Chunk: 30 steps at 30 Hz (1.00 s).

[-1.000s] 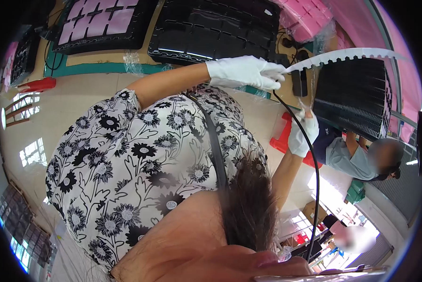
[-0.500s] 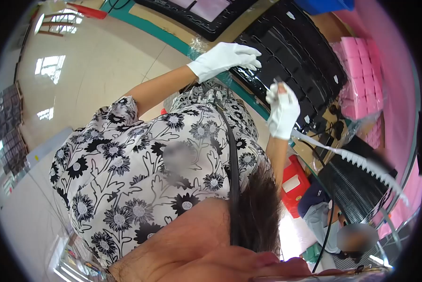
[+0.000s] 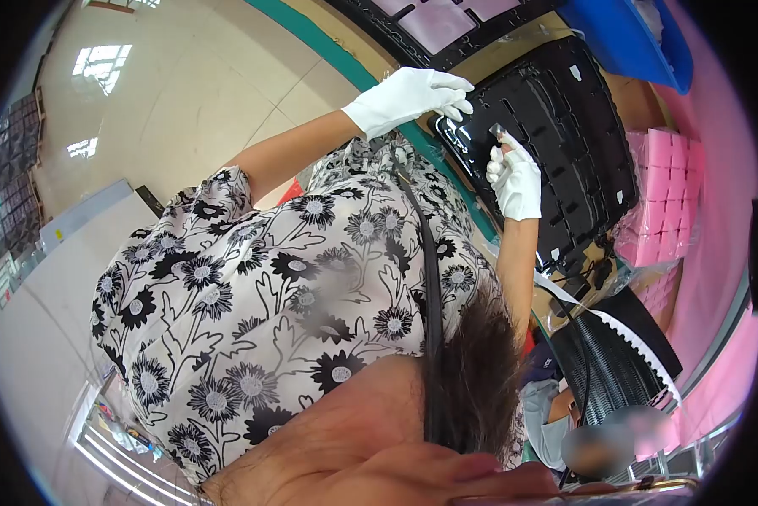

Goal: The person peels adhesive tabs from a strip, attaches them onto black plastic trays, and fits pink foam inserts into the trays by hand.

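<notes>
A glossy black moulded panel (image 3: 569, 139) with rows of raised slots and small white tabs lies on the bench in front of me. My left hand (image 3: 412, 97), in a white glove, is at the panel's near left corner. Its fingers are stretched out and slightly bent, with nothing visible in them. Over the panel's near part, my right hand (image 3: 516, 181) pinches a small greyish, see-through piece (image 3: 497, 131), whose kind I cannot make out. This hand is gloved too, with a bare fingertip showing.
Another black panel (image 3: 379, 38) with pink sheet in it lies at the upper left. A blue bin (image 3: 623, 38) stands beyond. Wrapped pink blocks (image 3: 666, 198) are at the right, near black ribbed material (image 3: 606, 363) and a white serrated strip (image 3: 632, 337). A person (image 3: 556, 413) is nearby.
The view has shifted, showing more of the blue bin. My right hand has moved further over the black panel with the small piece. My left hand stays by the panel's corner.
</notes>
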Motion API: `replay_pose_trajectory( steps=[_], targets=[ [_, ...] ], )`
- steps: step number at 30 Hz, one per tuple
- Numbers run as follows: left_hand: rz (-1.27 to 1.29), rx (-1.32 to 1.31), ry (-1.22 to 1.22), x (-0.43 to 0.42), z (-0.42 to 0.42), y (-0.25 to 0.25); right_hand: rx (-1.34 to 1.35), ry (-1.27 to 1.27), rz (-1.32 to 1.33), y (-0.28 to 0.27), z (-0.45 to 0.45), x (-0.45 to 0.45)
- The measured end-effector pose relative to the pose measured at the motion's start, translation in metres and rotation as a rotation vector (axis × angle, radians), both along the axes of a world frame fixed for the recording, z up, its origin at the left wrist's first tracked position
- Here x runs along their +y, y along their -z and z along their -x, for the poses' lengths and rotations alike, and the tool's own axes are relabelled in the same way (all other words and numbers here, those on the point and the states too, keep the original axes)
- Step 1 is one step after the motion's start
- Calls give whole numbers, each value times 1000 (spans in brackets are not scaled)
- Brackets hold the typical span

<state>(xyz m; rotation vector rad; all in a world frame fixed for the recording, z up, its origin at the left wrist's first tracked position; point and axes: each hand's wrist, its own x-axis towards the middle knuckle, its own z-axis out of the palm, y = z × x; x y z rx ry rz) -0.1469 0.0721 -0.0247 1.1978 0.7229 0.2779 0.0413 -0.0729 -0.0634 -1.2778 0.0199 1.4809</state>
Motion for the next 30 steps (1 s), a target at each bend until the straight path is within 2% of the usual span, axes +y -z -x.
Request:
replay_pose_trajectory(
  steps=[6, 8, 9, 11, 14, 18, 20, 23, 27, 30],
  targets=[
    [-155, 232, 111, -10, -6, -13, 20, -33, 72, -2, 0, -4],
    [-347, 252, 136, -12, -7, -9, -5, -38, 88, -4, 2, -5],
    [-346, 253, 137, -11, -8, -10, -5, -38, 89, -3, 2, -5],
    [-548, 364, 179, -9, -9, -15, -19, -47, 119, -1, 4, -5],
    [-488, 244, 62, -12, -12, -1, -27, -60, 128, -3, 7, -6],
    [-479, 271, 58, -14, -16, 1, -23, -76, 128, -3, 11, -6],
    [-597, 284, 68, -14, -18, 3, -104, -101, 136, -6, 15, -4],
    [-516, 187, 14, -16, -25, 3, -183, -120, 166, -21, 26, 0],
    [-450, 142, 33, -17, -29, -1, -132, -73, 158, -20, 31, 0],
    [-487, 181, 100, -21, -28, -2, -200, -105, 197, -27, 34, 1]
  ],
)
